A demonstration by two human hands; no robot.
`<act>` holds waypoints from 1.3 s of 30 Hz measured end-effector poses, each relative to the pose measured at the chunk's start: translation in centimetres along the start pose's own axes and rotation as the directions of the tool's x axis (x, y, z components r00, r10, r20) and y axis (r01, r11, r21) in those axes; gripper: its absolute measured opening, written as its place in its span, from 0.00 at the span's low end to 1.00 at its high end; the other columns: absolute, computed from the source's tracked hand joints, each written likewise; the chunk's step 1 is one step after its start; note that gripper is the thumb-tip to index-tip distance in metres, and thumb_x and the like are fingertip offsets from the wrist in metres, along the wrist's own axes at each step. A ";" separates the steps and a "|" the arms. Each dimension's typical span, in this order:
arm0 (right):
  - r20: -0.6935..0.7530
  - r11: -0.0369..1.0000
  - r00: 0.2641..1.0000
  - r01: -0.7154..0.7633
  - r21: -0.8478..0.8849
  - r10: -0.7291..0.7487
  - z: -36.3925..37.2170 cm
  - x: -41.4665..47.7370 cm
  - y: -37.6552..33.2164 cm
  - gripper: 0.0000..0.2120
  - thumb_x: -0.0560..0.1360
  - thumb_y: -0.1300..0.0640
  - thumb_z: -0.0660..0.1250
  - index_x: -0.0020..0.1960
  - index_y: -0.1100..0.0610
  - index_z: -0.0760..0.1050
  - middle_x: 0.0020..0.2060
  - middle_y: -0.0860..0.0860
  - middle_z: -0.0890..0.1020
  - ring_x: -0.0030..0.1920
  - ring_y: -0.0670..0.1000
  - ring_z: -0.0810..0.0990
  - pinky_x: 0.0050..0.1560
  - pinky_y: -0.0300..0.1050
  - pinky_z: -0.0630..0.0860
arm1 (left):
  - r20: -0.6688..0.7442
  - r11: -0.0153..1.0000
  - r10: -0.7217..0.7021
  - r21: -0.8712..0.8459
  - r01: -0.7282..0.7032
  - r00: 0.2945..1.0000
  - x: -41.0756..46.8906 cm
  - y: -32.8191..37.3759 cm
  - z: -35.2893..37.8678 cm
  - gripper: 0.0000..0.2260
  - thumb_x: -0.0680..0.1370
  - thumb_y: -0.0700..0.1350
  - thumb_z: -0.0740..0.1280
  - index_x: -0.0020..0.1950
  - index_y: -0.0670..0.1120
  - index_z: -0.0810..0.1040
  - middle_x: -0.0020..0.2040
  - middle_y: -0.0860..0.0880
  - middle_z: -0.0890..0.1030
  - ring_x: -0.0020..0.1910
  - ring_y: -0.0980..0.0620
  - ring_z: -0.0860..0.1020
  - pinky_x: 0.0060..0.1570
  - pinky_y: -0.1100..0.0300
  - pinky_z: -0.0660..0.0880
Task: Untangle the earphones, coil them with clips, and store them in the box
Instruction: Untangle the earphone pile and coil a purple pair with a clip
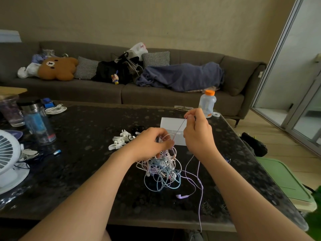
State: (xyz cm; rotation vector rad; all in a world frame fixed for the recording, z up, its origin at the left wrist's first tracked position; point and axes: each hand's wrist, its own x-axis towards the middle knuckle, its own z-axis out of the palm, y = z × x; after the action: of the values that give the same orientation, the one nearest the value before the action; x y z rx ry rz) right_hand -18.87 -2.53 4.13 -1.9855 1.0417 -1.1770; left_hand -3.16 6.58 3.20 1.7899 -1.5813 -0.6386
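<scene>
**Two hands on one tangle**

Both hands work over the middle of the table [83, 174]. The left hand [152, 141] has its fingers curled round the top of the earphones [163, 171], a knot of white, blue and purple cords whose lower loops rest on the tabletop. The right hand [198, 134] pinches a purple cord [179, 127] between thumb and fingertips, drawn taut from the left hand.

Just behind the hands sits the white box [169, 125], with the clips [120, 140] heaped to its left. A purple earbud [181, 196] lies near the front edge, and its cord trails over that edge. Bare tabletop lies between the tangle and the fan [8, 153] at the left edge. A bottle [207, 103] stands by the far edge.
</scene>
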 end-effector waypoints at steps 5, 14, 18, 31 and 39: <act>0.138 0.998 0.989 0.039 0.057 -0.046 0.0 -0.1 -0.2 0.09 0.89 0.54 0.54 0.54 0.48 0.71 0.38 0.52 0.85 0.28 0.44 0.76 0.30 0.41 0.73 | -0.086 0.981 -0.009 0.190 0.026 0.996 -0.3 0.4 0.3 0.11 0.78 0.56 0.74 0.48 0.50 0.78 0.44 0.51 0.81 0.43 0.50 0.82 0.42 0.54 0.77; 0.168 0.967 0.985 -0.021 0.254 -0.023 -0.1 -0.5 -1.3 0.10 0.90 0.54 0.51 0.56 0.52 0.70 0.35 0.54 0.87 0.29 0.60 0.74 0.32 0.54 0.72 | -0.024 0.963 0.041 0.268 -0.034 0.999 -0.4 0.0 0.5 0.16 0.74 0.50 0.76 0.52 0.58 0.70 0.51 0.57 0.78 0.47 0.54 0.80 0.51 0.47 0.82; 0.159 0.965 0.987 -0.014 0.263 -0.029 -0.2 -0.5 -1.2 0.10 0.90 0.55 0.50 0.56 0.54 0.69 0.37 0.53 0.87 0.31 0.63 0.78 0.33 0.54 0.75 | 0.000 0.976 0.068 0.209 -0.066 0.998 -0.3 0.0 0.5 0.17 0.78 0.46 0.73 0.58 0.62 0.70 0.53 0.56 0.74 0.50 0.55 0.77 0.45 0.56 0.75; 0.134 0.949 0.988 0.032 0.312 -0.078 0.0 -0.6 -1.2 0.13 0.90 0.57 0.48 0.53 0.55 0.69 0.39 0.57 0.86 0.38 0.50 0.82 0.43 0.48 0.78 | -0.147 0.965 -0.057 0.244 0.092 0.988 0.8 0.7 1.4 0.13 0.84 0.53 0.61 0.51 0.46 0.82 0.49 0.50 0.77 0.60 0.46 0.71 0.56 0.48 0.66; 0.022 0.978 1.000 -0.026 0.206 0.022 0.4 -0.5 -1.0 0.11 0.89 0.55 0.52 0.54 0.53 0.71 0.38 0.51 0.86 0.32 0.42 0.76 0.36 0.42 0.71 | -0.232 0.993 -0.019 0.111 0.046 0.973 0.5 0.4 1.2 0.11 0.89 0.45 0.56 0.66 0.55 0.75 0.51 0.52 0.84 0.45 0.58 0.84 0.46 0.52 0.83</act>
State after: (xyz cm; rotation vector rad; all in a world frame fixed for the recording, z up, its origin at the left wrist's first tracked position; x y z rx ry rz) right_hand -18.34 -1.58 4.51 -1.8148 0.8920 -1.1993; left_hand -4.24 5.87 2.70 1.9018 -1.4590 -0.3444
